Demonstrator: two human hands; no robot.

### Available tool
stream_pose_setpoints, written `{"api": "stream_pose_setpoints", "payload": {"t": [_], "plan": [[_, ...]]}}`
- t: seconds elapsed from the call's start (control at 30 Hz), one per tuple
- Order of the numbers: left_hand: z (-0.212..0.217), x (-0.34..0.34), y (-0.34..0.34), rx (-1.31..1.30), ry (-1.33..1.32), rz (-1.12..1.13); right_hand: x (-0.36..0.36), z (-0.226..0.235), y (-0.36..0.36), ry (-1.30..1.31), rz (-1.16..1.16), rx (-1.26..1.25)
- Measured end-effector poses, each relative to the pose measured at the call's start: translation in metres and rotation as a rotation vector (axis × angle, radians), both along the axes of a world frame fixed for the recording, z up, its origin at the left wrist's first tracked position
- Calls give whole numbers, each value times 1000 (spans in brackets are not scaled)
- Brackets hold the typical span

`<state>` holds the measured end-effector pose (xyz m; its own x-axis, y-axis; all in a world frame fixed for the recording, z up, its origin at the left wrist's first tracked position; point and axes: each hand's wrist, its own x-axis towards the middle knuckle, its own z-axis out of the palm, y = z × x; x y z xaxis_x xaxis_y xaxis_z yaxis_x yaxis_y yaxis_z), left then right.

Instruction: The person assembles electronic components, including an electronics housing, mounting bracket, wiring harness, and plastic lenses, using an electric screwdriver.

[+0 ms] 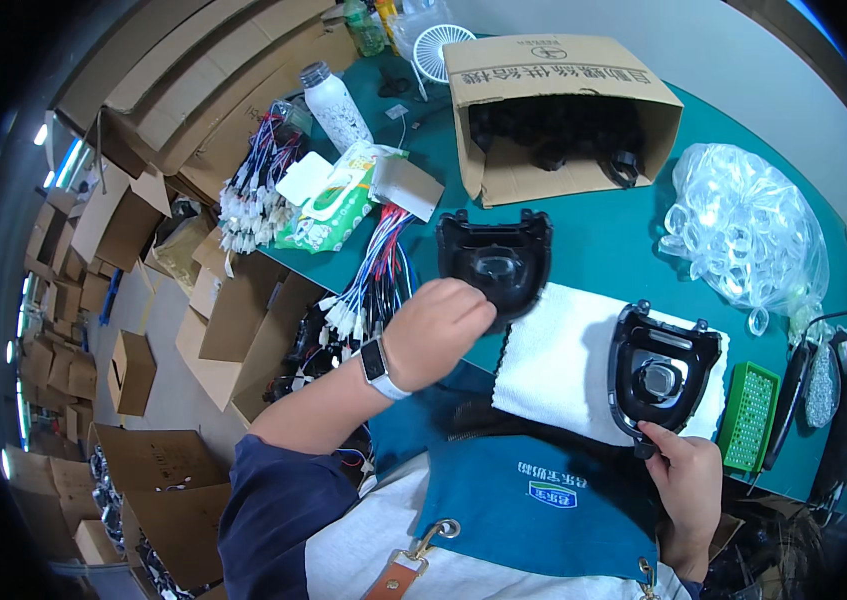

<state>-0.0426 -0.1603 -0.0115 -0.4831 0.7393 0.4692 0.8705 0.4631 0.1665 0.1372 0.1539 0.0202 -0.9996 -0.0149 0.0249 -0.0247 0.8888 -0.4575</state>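
Observation:
My left hand (439, 328), with a smartwatch on its wrist, is closed on the lower edge of a black plastic housing (523, 285), held up just beyond a white cloth (553, 365). Over that cloth, my right hand (685, 475) pinches the near end of a second black plastic housing (626, 375) between thumb and fingers. A clear round lens-like piece (660, 380) sits in the middle of this second housing. The left housing also has a rounded, shiny area at its centre. My fingertips under both housings are hidden.
An open cardboard box (563, 180) of black parts stands at the back. To its right lies a plastic bag (743, 230) of clear pieces, with a green tray (749, 415) nearer. Wire bundles (383, 270), a wipes pack (338, 205) and a bottle (335, 105) occupy the left side.

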Motion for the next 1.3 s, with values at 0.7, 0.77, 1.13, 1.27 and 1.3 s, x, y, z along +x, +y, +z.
{"api": "stream_pose_setpoints", "payload": {"t": [0.7,0.77,1.13,1.27,1.3], "plan": [[24,-135,-48,-718,-113,483,4,16,-4,-70,151,-92],[25,-135,-46,-714,-101,494,7,21,4,-70,129,-159],[47,-156,-31,-717,38,413,-13,19,3,216,-4,-129],[82,-111,-54,-431,208,433,1,15,23,244,-86,-134],[93,-94,-56,-352,236,458,5,14,27,261,-136,-127]]}}
